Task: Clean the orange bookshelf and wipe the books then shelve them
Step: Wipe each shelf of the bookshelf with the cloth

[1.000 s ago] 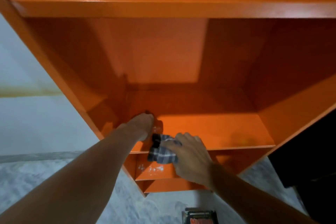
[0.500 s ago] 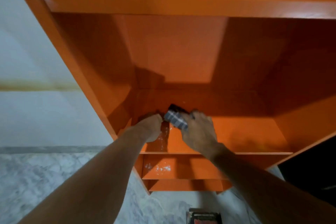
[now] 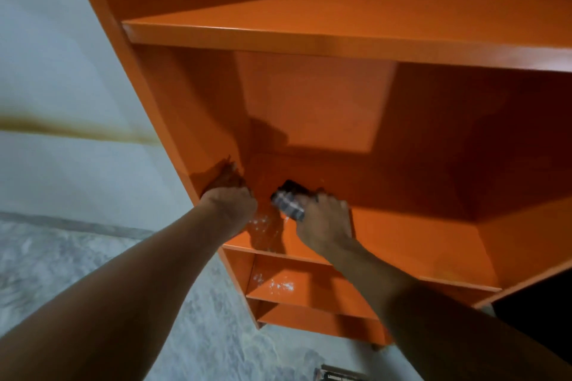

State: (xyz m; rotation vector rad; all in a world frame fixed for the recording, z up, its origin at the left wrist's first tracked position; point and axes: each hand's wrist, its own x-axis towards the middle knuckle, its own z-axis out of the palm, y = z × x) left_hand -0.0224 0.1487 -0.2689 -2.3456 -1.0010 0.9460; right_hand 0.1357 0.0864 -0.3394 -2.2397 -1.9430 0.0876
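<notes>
Paint on the bookshelf [image 3: 340, 37] is bright orange and shiny, with dark shade deep inside. On the middle board, close to the bookshelf's left side wall, the right hand [image 3: 323, 219] curls its fingers round a bunched checked cloth [image 3: 289, 204] and pushes it down on the board. The left hand [image 3: 230, 201] rests against that side wall; I cannot tell if its fingers are bent or flat. White specks [image 3: 260, 223] lie on the board between the hands. A dark book [image 3: 337, 377] peeks out on the floor [image 3: 77, 257] in front of the bookshelf.
</notes>
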